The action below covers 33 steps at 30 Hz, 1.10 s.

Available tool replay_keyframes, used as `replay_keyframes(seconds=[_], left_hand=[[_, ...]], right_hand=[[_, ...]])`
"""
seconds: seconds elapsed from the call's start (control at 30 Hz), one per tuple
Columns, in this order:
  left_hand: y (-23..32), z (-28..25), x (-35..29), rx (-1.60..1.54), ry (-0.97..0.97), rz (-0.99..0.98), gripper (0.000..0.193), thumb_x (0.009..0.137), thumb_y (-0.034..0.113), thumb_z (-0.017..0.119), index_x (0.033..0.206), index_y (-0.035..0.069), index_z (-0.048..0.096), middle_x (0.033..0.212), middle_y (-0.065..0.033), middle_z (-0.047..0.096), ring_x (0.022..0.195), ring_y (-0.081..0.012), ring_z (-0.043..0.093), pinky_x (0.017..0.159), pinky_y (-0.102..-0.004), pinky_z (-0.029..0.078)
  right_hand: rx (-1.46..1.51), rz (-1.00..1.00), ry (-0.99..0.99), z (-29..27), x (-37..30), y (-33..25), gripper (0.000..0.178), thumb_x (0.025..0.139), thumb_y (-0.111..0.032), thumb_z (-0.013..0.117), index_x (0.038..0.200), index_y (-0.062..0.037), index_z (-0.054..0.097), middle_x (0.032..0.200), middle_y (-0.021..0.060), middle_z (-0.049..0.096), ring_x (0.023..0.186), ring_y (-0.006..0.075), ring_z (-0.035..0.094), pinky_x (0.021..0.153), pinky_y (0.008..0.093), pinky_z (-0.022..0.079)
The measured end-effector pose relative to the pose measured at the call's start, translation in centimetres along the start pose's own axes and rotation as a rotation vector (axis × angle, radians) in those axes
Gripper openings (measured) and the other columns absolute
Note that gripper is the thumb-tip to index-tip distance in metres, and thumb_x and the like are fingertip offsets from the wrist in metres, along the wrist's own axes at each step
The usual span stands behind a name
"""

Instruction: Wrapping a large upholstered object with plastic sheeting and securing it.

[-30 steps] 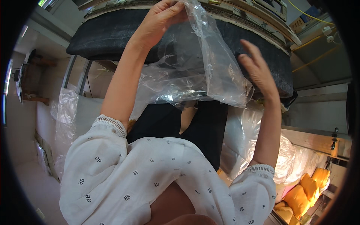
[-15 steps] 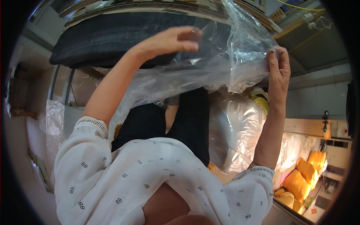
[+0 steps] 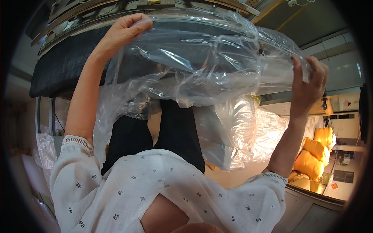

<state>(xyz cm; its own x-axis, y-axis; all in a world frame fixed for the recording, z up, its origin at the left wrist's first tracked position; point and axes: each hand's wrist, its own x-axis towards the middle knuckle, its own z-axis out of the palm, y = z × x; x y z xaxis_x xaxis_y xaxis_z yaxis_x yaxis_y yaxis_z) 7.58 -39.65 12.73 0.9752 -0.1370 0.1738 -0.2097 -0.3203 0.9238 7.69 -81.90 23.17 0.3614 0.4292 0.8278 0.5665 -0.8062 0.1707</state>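
Observation:
A large, crumpled sheet of clear plastic (image 3: 186, 58) stretches between my two hands, over the front of a dark, cloth-covered surface (image 3: 62, 62). My left hand (image 3: 130, 29) pinches its upper edge at the far left, thumb against fingers. At the right end is my right hand (image 3: 309, 79), its fingers curled round the film, with thumb tip and fingertips a little apart. The sheet's lower part hangs loosely above my black-trousered legs (image 3: 178, 128).
To the right of my legs stands a large plastic-wrapped bundle (image 3: 237, 132). Yellow-orange bundles (image 3: 311, 161) are piled farther right. Wooden rails (image 3: 77, 19) run along the back of the dark surface. Metal legs (image 3: 44, 112) stand at left, near more clear plastic (image 3: 46, 149).
My left hand, empty and loosely curled before, has moved left and taken the sheet's edge. My right hand has shifted right and slightly down. The plastic is now spread wider between them.

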Motion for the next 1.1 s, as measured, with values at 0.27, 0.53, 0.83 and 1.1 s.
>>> replay_keyframes(seconds=[0.27,0.53,0.83,1.1], left_hand=[[-5.5,-2.8,1.2,0.292,0.048,0.083,0.02,0.092,0.025,0.059,0.09,0.005,0.062,0.077,0.009,0.052,0.073,-0.0002,0.044,0.065,-0.0175,0.037],[-7.1,-5.2,1.0,0.599,0.044,-0.093,0.026,0.086,0.026,0.064,0.096,0.003,0.063,0.081,-0.0024,0.06,0.076,-0.0089,0.054,0.068,-0.0253,0.043],[-2.0,3.6,4.6,0.567,0.257,0.539,0.062,0.079,0.057,0.061,0.101,0.0,0.063,0.095,-0.017,0.064,0.09,-0.0352,0.061,0.08,-0.0442,0.047],[-4.5,8.3,11.3,0.742,0.082,0.28,0.021,0.068,0.024,0.074,0.08,0.007,0.068,0.085,-0.017,0.062,0.086,-0.0349,0.061,0.074,-0.0435,0.048]], right_hand=[[-0.11,-0.229,-0.36,9.0,-6.0,-5.3,0.073,0.07,-0.036,0.079,0.132,-0.015,0.047,0.136,0.0109,0.041,0.126,0.0281,0.039,0.103,0.0386,0.033],[0.297,0.341,-0.517,17.0,-11.8,4.4,0.08,0.075,-0.045,0.073,0.135,-0.0016,0.042,0.141,0.0234,0.036,0.129,0.0386,0.035,0.106,0.0426,0.029],[0.276,0.58,-0.325,17.8,-9.8,6.8,0.076,0.076,-0.05,0.071,0.126,0.0027,0.049,0.13,0.0217,0.049,0.121,0.034,0.047,0.1,0.038,0.036],[0.178,0.755,-0.532,17.7,-13.0,14.7,0.047,0.081,-0.043,0.067,0.102,-0.0016,0.066,0.092,0.0124,0.069,0.086,0.0219,0.065,0.078,0.0325,0.048]])
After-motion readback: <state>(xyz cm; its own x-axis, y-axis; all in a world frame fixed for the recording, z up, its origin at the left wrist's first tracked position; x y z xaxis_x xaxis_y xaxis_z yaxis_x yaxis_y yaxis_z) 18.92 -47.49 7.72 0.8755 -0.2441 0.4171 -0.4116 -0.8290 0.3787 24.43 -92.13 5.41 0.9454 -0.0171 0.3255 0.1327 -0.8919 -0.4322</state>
